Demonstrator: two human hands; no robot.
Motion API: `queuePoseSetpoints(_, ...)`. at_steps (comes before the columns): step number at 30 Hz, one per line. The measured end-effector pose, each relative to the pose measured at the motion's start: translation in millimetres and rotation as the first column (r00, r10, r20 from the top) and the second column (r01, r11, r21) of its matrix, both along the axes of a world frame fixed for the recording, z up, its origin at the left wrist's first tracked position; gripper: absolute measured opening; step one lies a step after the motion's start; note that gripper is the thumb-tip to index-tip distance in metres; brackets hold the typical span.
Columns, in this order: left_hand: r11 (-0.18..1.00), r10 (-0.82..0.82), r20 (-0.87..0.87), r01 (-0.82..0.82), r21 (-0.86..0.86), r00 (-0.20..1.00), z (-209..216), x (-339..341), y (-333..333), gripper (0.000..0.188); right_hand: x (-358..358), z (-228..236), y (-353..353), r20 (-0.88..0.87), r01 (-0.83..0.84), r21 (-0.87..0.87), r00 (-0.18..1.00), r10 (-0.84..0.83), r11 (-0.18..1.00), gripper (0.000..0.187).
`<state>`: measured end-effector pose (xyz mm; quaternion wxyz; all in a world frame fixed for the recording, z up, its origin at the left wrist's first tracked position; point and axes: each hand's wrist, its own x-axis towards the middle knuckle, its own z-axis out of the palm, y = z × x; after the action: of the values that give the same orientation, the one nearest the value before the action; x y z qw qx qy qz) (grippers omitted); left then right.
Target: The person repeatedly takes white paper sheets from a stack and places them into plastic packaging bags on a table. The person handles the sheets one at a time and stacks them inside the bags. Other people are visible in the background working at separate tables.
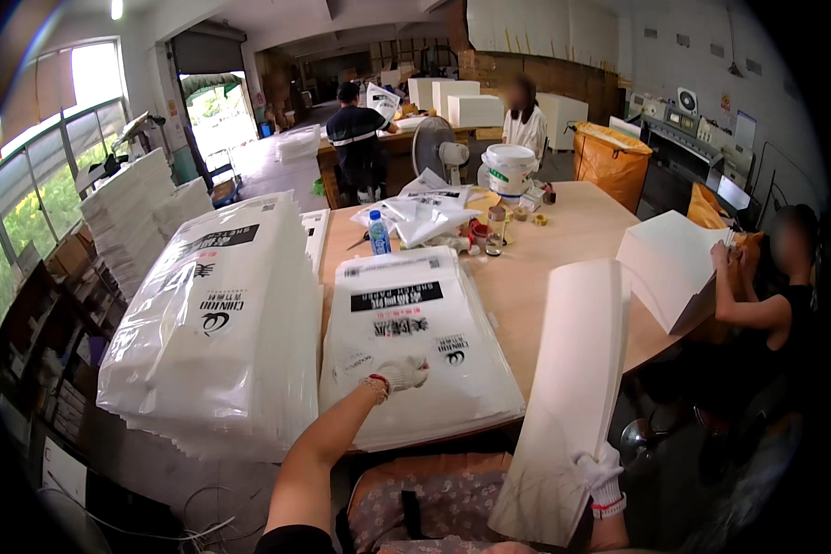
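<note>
Resting on the pile of printed plastic bags (411, 343) at the lower centre of the frame, the left hand (403, 373), in a white glove, has its fingers partly curled, and I cannot tell whether it pinches the film. At the lower right, the right hand (602, 469), also gloved, is closed on the edge of a bent stack of white paper (571, 369), which reaches up to the right of centre, over the table (577, 217), while a blue-capped bottle (379, 234) stands near the centre
</note>
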<state>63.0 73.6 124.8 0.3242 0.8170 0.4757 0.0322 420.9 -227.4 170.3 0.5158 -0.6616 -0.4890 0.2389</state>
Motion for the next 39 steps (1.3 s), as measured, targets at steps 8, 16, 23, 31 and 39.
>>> queuePoseSetpoints(8, 0.919, 0.387, 0.787, -0.127, -0.374, 0.48, 1, 16, 70, 0.01, -45, 4, -8, 0.753, -0.337, -0.219, 0.539, 0.379, 0.916, 0.028)
queuePoseSetpoints(16, 0.94, -0.22, 0.108, 0.181, 0.291, 0.969, 79, 136, -130, 0.054, -67, -3, 101, 0.57, -0.207, -0.563, 0.604, 0.557, 0.8, 0.04)
queuePoseSetpoints(23, 0.891, -0.267, 0.154, 0.183, 0.415, 0.951, -49, 79, -142, 0.039, -58, -99, 133, 0.632, 0.302, -0.075, 0.752, -0.189, 0.95, 0.043)
queuePoseSetpoints(31, 0.669, 0.164, 0.239, -0.286, 0.686, 0.957, -156, -39, -155, 0.027, -35, -113, 177, 0.534, 0.171, -0.417, 0.841, 0.088, 0.893, 0.033)
queuePoseSetpoints(39, 0.602, 0.757, 0.491, -0.752, -0.269, 0.43, -63, -88, -257, 0.016, -54, -67, 56, 0.413, -0.305, -0.479, 0.749, 0.518, 0.823, 0.035)
